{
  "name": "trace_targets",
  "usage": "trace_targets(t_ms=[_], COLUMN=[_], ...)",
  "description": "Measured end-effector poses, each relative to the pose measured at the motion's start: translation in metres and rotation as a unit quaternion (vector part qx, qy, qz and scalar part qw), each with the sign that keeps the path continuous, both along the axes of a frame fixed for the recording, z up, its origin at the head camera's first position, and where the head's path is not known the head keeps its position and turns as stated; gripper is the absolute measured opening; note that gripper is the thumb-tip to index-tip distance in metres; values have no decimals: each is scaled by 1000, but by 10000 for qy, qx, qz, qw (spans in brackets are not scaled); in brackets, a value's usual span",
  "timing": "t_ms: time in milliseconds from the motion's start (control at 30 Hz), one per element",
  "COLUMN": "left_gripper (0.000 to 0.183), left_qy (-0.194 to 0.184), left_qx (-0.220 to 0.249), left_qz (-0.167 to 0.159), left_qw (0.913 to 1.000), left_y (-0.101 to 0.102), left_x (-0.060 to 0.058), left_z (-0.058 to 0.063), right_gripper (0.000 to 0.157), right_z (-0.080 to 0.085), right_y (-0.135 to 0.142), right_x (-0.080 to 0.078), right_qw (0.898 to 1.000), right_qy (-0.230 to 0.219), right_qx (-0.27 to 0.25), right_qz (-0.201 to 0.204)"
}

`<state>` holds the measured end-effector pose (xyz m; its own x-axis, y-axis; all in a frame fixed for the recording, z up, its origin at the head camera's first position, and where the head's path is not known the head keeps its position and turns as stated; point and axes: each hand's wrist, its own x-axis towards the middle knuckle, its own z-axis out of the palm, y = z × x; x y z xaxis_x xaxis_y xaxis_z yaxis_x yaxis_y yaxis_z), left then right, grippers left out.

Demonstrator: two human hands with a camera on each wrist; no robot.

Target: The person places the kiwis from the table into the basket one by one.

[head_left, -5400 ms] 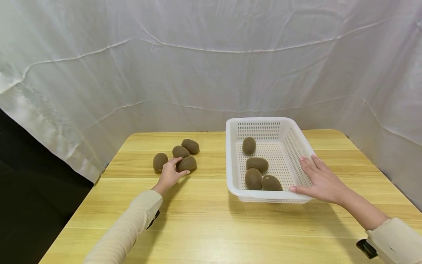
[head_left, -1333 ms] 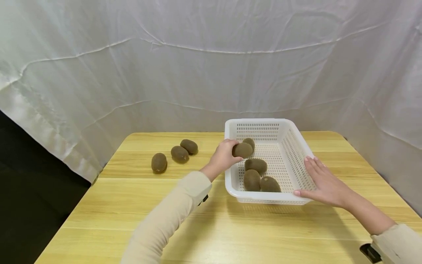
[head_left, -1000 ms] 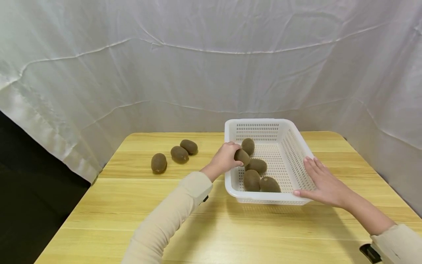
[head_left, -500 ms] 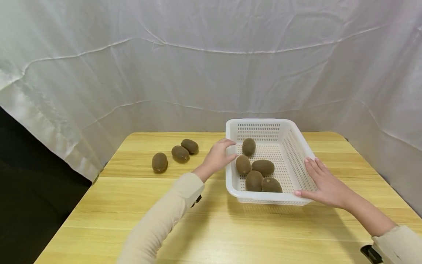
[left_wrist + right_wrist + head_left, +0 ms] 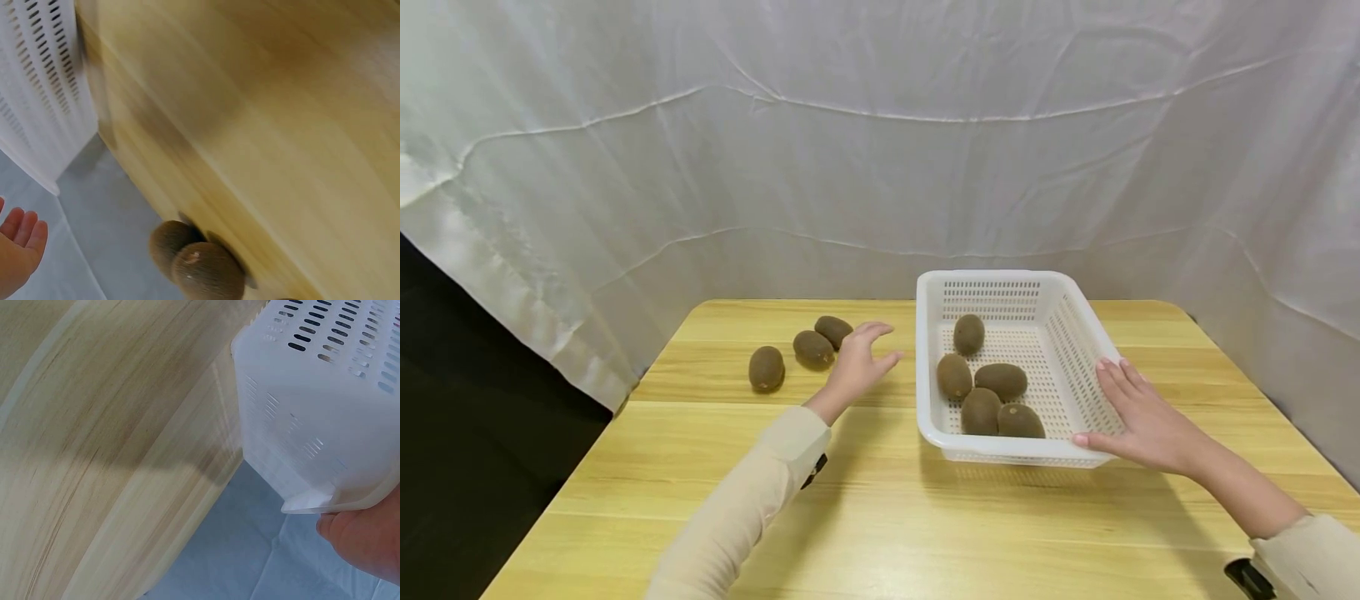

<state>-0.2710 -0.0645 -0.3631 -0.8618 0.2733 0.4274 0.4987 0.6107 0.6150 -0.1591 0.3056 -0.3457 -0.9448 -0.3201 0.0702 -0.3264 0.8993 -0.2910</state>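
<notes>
My left hand (image 5: 853, 367) is in the air between the loose kiwis and the basket, fingers spread and holding nothing. Just left of it, on the table, lie one kiwi (image 5: 812, 350), a second kiwi (image 5: 832, 330) partly behind the hand, and a third kiwi (image 5: 766, 369) farther left. The left wrist view shows the fingers apart from a kiwi (image 5: 209, 272). A white perforated plastic basket (image 5: 928, 417) holds several kiwis, among them one lone kiwi (image 5: 968, 334) toward the back. My right hand (image 5: 1150, 425) rests with extended fingers over its right rim, thumb at the front corner.
The wooden table (image 5: 880, 517) carries everything. A pale grey cloth (image 5: 880, 183) hangs behind and at both sides, with a black area (image 5: 482, 433) at the left. The basket's wall (image 5: 312, 425) stands beside the right thumb.
My left hand carried a kiwi from the table group into the basket, let it go, and moved back left. Another kiwi in the basket shifted slightly right. My right hand stayed on the rim.
</notes>
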Motion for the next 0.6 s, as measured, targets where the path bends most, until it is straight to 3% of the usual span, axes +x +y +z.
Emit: trace_targets(t_ms=[233, 600], left_gripper=[40, 45], left_qy=[121, -445], left_qx=[-10, 89], left_qz=[201, 390], left_qw=[9997, 9982], left_y=[-15, -39], left_x=[0, -1], left_z=[-10, -21], right_gripper=[102, 102], right_z=[-1, -1], right_y=[1, 1], right_x=[1, 0], right_qw=[10000, 10000], right_qy=[-22, 0], right_qx=[-39, 24], right_qz=[-6, 0])
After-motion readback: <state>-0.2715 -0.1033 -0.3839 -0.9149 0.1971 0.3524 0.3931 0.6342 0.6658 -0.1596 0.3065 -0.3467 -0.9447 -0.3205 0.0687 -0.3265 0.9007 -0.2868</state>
